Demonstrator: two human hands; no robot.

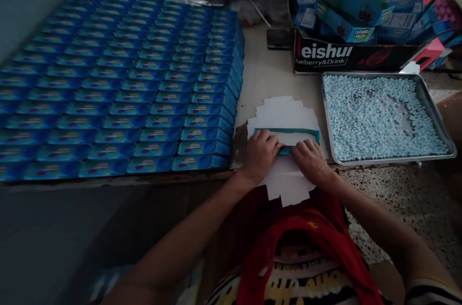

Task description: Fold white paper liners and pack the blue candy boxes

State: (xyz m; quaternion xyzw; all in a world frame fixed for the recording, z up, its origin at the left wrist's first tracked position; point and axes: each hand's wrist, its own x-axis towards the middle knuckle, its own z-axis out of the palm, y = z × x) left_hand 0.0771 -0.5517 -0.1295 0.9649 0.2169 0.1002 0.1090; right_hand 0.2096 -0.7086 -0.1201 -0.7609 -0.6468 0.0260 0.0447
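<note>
Head view: we find left hand (263, 155) and right hand (312, 159) near each other, fingers clamped on near side of blue-rimmed carton (287, 130). Carton lies open on stepped white card (283, 111) at front of tabletop (265, 69). We note rows of blue boxes (142, 83) to left, metal tray (393, 161) of pale-blue pellets (361, 124) to right, printed cardboard box (325, 58) of blue packs (346, 21) behind tray.

Matt paper cutouts (285, 112); smooth card box (288, 130); glossy printed packs (202, 109); shiny metal tray (397, 161); cloth apron (334, 225).
</note>
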